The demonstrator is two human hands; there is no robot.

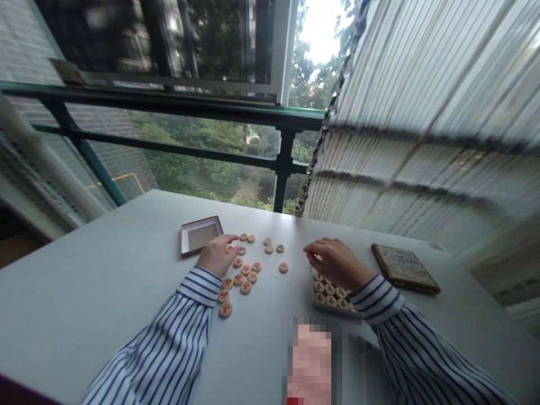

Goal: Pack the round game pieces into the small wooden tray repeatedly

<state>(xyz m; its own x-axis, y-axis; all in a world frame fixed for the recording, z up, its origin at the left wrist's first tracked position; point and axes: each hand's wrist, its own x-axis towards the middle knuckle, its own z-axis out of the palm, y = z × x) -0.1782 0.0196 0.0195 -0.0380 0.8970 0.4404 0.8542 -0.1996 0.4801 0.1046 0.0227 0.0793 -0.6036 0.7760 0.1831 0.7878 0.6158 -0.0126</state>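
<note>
My left hand (217, 256) reaches over the far end of a loose group of wooden Chinese chess pieces (246, 269). Its thumb and forefinger are apart, with a piece (229, 248) showing between them on the table. Many pieces in the group bear red characters. My right hand (335, 261) hovers above a tray of chess pieces (331, 302) set in rows, covering its far part. The fingers of this hand are bent together toward the thumb; whatever they may hold is hidden. Between the hands lie a red-marked piece (283, 268) and a few others (269, 248).
A shallow open box lid (202, 236) lies beyond my left hand. To the right is a flat box with a picture on top (405, 268). A pixelated patch (312, 360) covers something at the white table's (105, 292) near edge. Railing (177, 149) and curtain (422, 101) stand behind.
</note>
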